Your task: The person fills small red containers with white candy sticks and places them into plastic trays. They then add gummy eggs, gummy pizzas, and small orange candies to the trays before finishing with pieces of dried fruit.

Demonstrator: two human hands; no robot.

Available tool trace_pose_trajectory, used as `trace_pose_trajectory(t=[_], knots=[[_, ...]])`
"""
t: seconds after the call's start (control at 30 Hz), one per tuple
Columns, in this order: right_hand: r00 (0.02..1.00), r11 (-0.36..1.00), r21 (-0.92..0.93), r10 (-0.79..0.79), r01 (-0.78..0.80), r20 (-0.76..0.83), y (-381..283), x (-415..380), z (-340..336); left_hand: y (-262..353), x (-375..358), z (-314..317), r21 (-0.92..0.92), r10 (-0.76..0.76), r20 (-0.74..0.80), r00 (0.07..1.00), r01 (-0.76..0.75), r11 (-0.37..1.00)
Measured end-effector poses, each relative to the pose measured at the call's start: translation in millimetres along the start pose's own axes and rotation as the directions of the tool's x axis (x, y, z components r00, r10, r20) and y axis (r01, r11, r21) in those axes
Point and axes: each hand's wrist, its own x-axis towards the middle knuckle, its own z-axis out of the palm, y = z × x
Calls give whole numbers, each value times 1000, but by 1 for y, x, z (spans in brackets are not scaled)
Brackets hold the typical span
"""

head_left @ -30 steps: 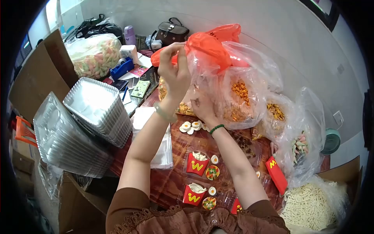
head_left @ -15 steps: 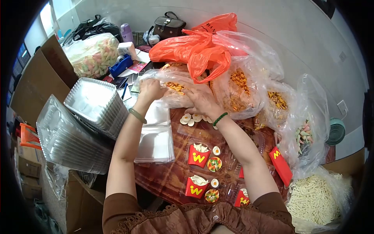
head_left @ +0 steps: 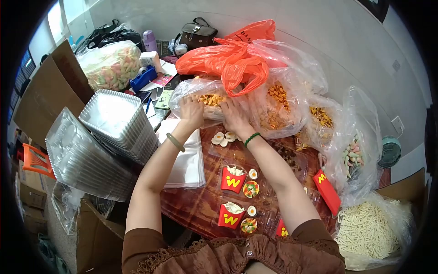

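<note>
A clear plastic bag (head_left: 204, 86) of small orange-yellow pieces lies at the far side of the table, its mouth spread around them. My left hand (head_left: 191, 112) is closed on the bag's left side, and my right hand (head_left: 235, 117) grips its right side with bent fingers. Just below my right hand lie several white-and-yellow egg-shaped pieces (head_left: 223, 139). Nearer to me are red fries boxes (head_left: 232, 180) with a yellow letter and pale sticks inside, beside halved-egg pieces (head_left: 253, 173) and round, pizza-like pieces (head_left: 251, 189).
Stacks of clear plastic trays (head_left: 114, 116) stand left, beside flat clear sleeves (head_left: 185, 166). Red plastic bags (head_left: 200, 61) lie behind my hands. More clear bags (head_left: 292, 116) of pieces line the right. Pale sticks (head_left: 367, 233) fill a bag at lower right, near a red box (head_left: 326, 194).
My left hand has moved right and slightly toward me along the bag. The fingers of my right hand have bent onto the bag's right side. The bag's opening is pulled wider around the orange pieces.
</note>
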Motion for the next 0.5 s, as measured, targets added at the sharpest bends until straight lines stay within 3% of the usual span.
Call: trace_pose_trajectory(t=[0.13,0.2,0.23,0.3,0.33,0.37,0.43,0.5], knots=[[994,982,187,-2,-20,114,14,-24,-14,10,-7,-37,-43,86,242,966,-78,996],[978,864,495,-12,-94,207,10,-24,-38,17,-7,-59,-92,85,331,940,-57,994],[954,906,397,24,-147,299,13,-23,-39,21,-9,-63,-99,102,331,938,-73,992],[970,898,418,39,-139,239,8,-26,-49,31,-4,-72,-224,189,82,978,-167,960],[983,889,444,31,-111,183,8,-30,-60,39,-1,-95,-447,244,107,964,-173,878],[991,907,409,63,-105,114,2,-40,-81,50,2,-108,-457,267,99,959,-194,868],[985,869,464,150,-173,86,-3,-62,-122,74,6,-129,-802,366,-151,918,-330,497],[954,828,491,298,-270,22,12,-88,-133,105,19,-137,-849,415,-72,907,-274,452]])
